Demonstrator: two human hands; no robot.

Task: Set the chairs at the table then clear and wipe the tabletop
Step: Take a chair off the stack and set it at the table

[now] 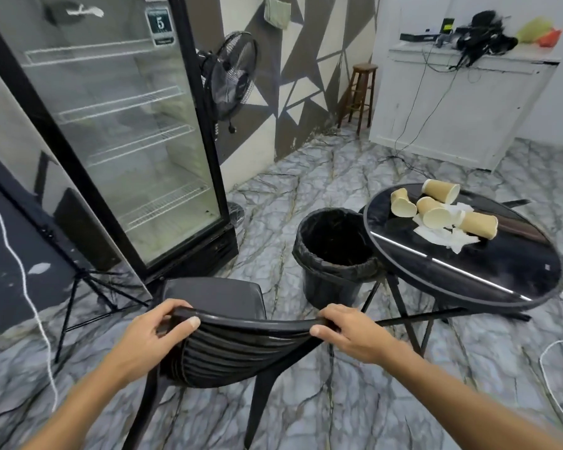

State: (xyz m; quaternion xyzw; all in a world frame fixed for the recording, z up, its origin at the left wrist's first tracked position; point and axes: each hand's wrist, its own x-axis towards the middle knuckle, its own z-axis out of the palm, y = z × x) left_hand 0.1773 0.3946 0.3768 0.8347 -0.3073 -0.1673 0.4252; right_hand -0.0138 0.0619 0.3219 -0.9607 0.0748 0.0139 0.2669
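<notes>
A black plastic chair (228, 345) stands in front of me, its back toward me. My left hand (153, 332) grips the left end of the backrest's top rail and my right hand (348, 332) grips the right end. To the right stands a round black glass table (488, 274) on thin black legs. On its far side lie several tipped-over tan paper cups (433, 211) on crumpled white napkins (449, 237). The chair is left of the table, apart from it.
A black bin (332, 254) with a black liner sits on the floor against the table's left edge. An empty glass-door fridge (121, 125) and a tripod (88, 293) stand at left. A fan, a wooden stool (359, 92) and a white counter (462, 102) are behind. White cables lie on the floor.
</notes>
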